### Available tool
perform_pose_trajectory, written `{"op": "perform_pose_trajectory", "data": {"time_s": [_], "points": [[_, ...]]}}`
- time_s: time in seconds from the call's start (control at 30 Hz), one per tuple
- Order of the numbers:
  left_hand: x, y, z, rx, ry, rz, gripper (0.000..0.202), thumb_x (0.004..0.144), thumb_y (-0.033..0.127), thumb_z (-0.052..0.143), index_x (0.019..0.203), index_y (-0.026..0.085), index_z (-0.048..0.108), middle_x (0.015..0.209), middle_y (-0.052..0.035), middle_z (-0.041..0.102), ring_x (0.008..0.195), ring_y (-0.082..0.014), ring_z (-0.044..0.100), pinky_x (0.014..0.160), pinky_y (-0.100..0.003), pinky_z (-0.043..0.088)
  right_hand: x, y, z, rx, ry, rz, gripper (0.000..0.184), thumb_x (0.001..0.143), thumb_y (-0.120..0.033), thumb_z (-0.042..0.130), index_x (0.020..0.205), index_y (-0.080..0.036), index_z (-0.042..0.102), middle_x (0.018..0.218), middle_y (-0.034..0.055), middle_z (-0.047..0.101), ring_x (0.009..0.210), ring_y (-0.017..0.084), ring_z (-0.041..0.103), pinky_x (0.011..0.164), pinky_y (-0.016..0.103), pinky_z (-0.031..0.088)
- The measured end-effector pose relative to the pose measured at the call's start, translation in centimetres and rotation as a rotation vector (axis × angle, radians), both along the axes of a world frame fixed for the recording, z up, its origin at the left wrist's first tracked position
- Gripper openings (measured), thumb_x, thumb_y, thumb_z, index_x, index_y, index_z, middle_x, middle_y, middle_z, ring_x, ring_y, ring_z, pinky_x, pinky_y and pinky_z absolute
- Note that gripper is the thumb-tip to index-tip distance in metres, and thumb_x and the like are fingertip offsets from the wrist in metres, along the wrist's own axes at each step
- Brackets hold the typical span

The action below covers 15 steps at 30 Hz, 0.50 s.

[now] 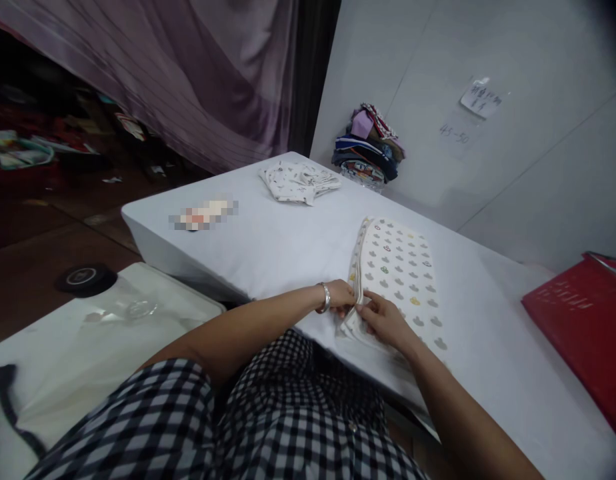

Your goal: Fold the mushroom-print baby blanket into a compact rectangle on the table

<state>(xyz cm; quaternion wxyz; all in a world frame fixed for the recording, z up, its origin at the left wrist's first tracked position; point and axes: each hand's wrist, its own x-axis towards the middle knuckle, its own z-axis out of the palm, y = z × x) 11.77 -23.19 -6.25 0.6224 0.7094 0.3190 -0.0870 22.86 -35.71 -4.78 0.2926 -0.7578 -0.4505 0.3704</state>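
Observation:
A folded white cloth [398, 273] with rows of small grey figures and a few coloured ones lies on the white table [298, 250]. Its layered edge faces left. My left hand [342, 295], with a silver bracelet at the wrist, grips that edge near the front corner. Close beside it, my right hand [385, 320] pinches the same corner from the right, thumb and fingers on the layers. The fingertips of both hands are partly hidden by the cloth and by each other.
Another folded printed cloth [301, 181] lies farther back, with a pixelated item [204, 215] to its left. A stack of folded fabrics [368, 147] stands by the wall. At right is a red bag [578, 320]. A black round object [87, 279] sits by the lower left surface.

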Motion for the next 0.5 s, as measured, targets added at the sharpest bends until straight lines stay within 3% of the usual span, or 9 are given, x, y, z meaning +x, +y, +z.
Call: {"op": "perform_pose_trajectory", "data": {"time_s": [0.27,0.4,0.5], "points": [[-0.2,-1.1,0.1,0.155,0.015,0.088,0.011,0.068,0.022,0.056,0.061,0.018,0.049,0.04,0.0054,0.047,0.041,-0.0113,0.053,0.039,-0.018,0.034,-0.4,-0.8,0.0,0.05,-0.11,0.031,0.056,0.079,-0.043,0.055,0.127,-0.018,0.045,0.07,-0.0018,0.057,0.054,0.011,0.051,0.051,0.022,0.04],[-0.4,-1.0,-0.1,0.058,-0.001,0.083,0.01,0.07,0.026,0.056,0.066,0.017,0.053,0.047,0.0038,0.053,0.04,-0.0104,0.054,0.037,-0.018,0.033,-1.7,-2.0,1.2,0.085,-0.322,0.165,0.057,0.074,-0.047,0.061,0.124,-0.024,0.048,0.082,0.0014,0.06,0.071,0.016,0.055,0.063,0.026,0.041],[-0.4,-0.8,-0.5,0.002,-0.031,0.086,0.012,0.07,0.028,0.056,0.069,0.016,0.055,0.052,0.0034,0.057,0.04,-0.0087,0.052,0.035,-0.017,0.03,-2.6,-2.9,1.6,0.07,-0.469,0.201,0.068,0.071,-0.049,0.062,0.131,-0.025,0.04,0.102,0.0062,0.059,0.088,0.022,0.055,0.072,0.03,0.041]]}}
